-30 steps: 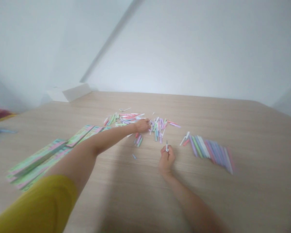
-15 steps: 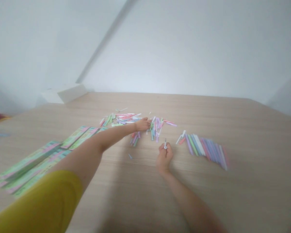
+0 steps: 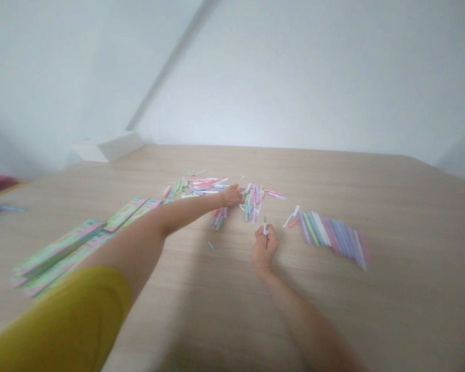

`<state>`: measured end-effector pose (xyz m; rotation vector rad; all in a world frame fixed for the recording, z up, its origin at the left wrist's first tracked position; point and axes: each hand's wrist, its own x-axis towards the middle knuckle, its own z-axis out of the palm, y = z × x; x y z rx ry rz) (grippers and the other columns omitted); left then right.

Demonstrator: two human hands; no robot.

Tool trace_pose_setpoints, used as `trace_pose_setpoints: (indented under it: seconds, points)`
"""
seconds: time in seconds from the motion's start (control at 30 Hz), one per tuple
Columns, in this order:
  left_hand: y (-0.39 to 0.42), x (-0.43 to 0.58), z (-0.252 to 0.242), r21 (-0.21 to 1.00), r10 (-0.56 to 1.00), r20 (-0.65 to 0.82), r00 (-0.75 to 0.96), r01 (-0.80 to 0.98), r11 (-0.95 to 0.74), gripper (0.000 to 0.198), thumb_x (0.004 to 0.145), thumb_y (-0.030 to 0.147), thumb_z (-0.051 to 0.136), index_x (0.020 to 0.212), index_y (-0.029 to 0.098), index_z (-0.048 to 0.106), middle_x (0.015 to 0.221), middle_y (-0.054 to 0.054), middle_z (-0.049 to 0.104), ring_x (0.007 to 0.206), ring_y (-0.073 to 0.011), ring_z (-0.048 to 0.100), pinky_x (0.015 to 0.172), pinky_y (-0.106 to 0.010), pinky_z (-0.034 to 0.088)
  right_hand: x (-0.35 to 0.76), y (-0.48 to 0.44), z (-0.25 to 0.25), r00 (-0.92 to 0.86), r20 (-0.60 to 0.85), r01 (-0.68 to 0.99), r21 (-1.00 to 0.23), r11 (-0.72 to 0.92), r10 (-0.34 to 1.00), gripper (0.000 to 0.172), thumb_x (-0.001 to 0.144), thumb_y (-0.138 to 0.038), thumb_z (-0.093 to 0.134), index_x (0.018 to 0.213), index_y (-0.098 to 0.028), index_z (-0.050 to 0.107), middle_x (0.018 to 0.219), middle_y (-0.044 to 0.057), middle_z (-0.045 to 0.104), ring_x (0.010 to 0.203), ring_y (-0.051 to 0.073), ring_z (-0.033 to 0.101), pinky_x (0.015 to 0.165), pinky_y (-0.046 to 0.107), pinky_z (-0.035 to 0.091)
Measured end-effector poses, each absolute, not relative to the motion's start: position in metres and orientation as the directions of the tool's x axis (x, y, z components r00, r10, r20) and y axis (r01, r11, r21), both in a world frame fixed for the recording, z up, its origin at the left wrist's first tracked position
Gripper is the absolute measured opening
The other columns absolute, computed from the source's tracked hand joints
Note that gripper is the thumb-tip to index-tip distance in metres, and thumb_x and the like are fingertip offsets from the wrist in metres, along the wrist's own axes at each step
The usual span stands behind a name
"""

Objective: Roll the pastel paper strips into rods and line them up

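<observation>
My left hand (image 3: 231, 195) reaches out over the wooden table and rests among loose pastel plastic sticks (image 3: 252, 203), its fingers blurred and bunched at the pile's edge. Whether it grips one, I cannot tell. My right hand (image 3: 264, 247) is closed around a thin white stick (image 3: 265, 226), whose tip pokes out above the fingers. To its right, a neat fanned row of pink, blue, green and white sticks (image 3: 329, 235) lies on the table. A small cluster (image 3: 218, 220) sits just below my left wrist.
Long green-and-pink printed strips (image 3: 62, 256) lie at the left under my left arm. A white box (image 3: 107, 146) stands at the table's far edge, with a red object (image 3: 0, 185) far left. A white wall rises behind the light wood table (image 3: 391, 289).
The view has shifted slightly. My left hand has moved a little further onto the pile, and my right hand stays in nearly the same place, still holding the white stick.
</observation>
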<state>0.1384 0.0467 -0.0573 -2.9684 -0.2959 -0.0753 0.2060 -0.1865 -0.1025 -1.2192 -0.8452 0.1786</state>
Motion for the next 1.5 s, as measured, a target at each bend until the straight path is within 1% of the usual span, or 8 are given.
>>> trace_pose_setpoints:
  seconds: [0.17,0.27,0.33,0.4,0.53,0.7,1.23,1.5]
  points:
    - [0.037,0.124,-0.036,-0.095,0.33,0.168,0.929,0.348,-0.933,0.013,0.074,0.014,0.059,0.085,0.02,0.062,0.078,-0.007,0.062,0.094,-0.0239,0.05,0.08,-0.034,0.031,0.208,-0.187,-0.111,0.681,0.479,0.356,-0.878,0.321,0.555,0.013,0.075,-0.016,0.037,0.064,-0.022,0.041,0.056,-0.005,0.041,0.054,0.012,0.04,0.055,0.024,0.031]
    - [0.017,0.105,-0.028,0.447,0.577,0.358,0.735,0.408,-0.796,0.017,0.075,0.027,0.063,0.088,0.018,0.058,0.074,-0.003,0.057,0.077,-0.0181,0.051,0.071,-0.028,0.036,0.209,-0.188,-0.116,0.623,0.493,0.463,-0.858,0.221,0.607,0.014,0.077,-0.017,0.037,0.067,-0.021,0.044,0.055,-0.004,0.043,0.052,0.013,0.04,0.054,0.024,0.027]
    - [-0.005,0.088,-0.032,0.848,0.734,0.336,0.59,0.15,-0.509,0.02,0.077,0.034,0.062,0.084,0.017,0.054,0.069,0.001,0.052,0.064,-0.0124,0.047,0.063,-0.025,0.036,0.209,-0.19,-0.117,0.562,0.517,0.575,-0.805,0.144,0.646,0.015,0.079,-0.018,0.037,0.07,-0.02,0.048,0.055,-0.003,0.045,0.051,0.013,0.041,0.053,0.025,0.025]
    - [-0.032,0.071,-0.04,0.974,0.809,0.196,0.555,-0.203,-0.097,0.022,0.076,0.033,0.064,0.079,0.016,0.051,0.066,0.002,0.047,0.058,-0.0086,0.042,0.058,-0.022,0.034,0.209,-0.191,-0.117,0.496,0.548,0.691,-0.719,0.077,0.674,0.016,0.081,-0.018,0.038,0.073,-0.019,0.053,0.056,-0.002,0.048,0.052,0.014,0.042,0.054,0.026,0.022]
    - [-0.084,0.043,-0.062,0.699,0.746,-0.061,0.663,-0.505,0.506,0.019,0.073,0.022,0.068,0.075,0.014,0.051,0.066,0.002,0.044,0.057,-0.007,0.042,0.058,-0.021,0.037,0.208,-0.193,-0.114,0.374,0.579,0.843,-0.538,-0.005,0.725,0.02,0.082,-0.018,0.039,0.079,-0.017,0.059,0.057,0.0,0.052,0.052,0.014,0.042,0.055,0.028,0.018]
    - [-0.124,0.023,-0.083,0.482,0.654,-0.116,0.747,-0.534,0.695,0.014,0.077,0.021,0.066,0.086,0.016,0.056,0.067,0.001,0.046,0.061,-0.0091,0.047,0.062,-0.023,0.039,0.205,-0.193,-0.112,0.183,0.557,0.941,-0.337,0.019,0.81,0.021,0.082,-0.016,0.038,0.077,-0.017,0.058,0.059,0.001,0.054,0.054,0.013,0.042,0.055,0.027,0.017]
    - [-0.144,0.017,-0.101,0.543,0.641,-0.007,0.768,-0.535,0.647,0.02,0.075,0.025,0.069,0.088,0.015,0.057,0.064,0.0,0.048,0.061,-0.0106,0.046,0.062,-0.025,0.037,0.202,-0.199,-0.109,-0.185,0.478,0.982,0.051,0.183,0.859,0.016,0.075,-0.013,0.043,0.072,-0.018,0.059,0.059,0.002,0.053,0.055,0.014,0.042,0.056,0.029,0.021]
    - [-0.145,0.021,-0.106,0.896,0.933,0.031,0.359,-0.423,0.133,0.034,0.068,0.04,0.076,0.07,0.013,0.055,0.055,0.003,0.053,0.052,-0.0061,0.041,0.053,-0.021,0.028,0.176,-0.206,-0.102,-0.033,0.457,0.993,0.119,-0.024,0.889,0.013,0.077,-0.013,0.046,0.07,-0.018,0.056,0.061,0.004,0.055,0.052,0.013,0.044,0.054,0.03,0.018]
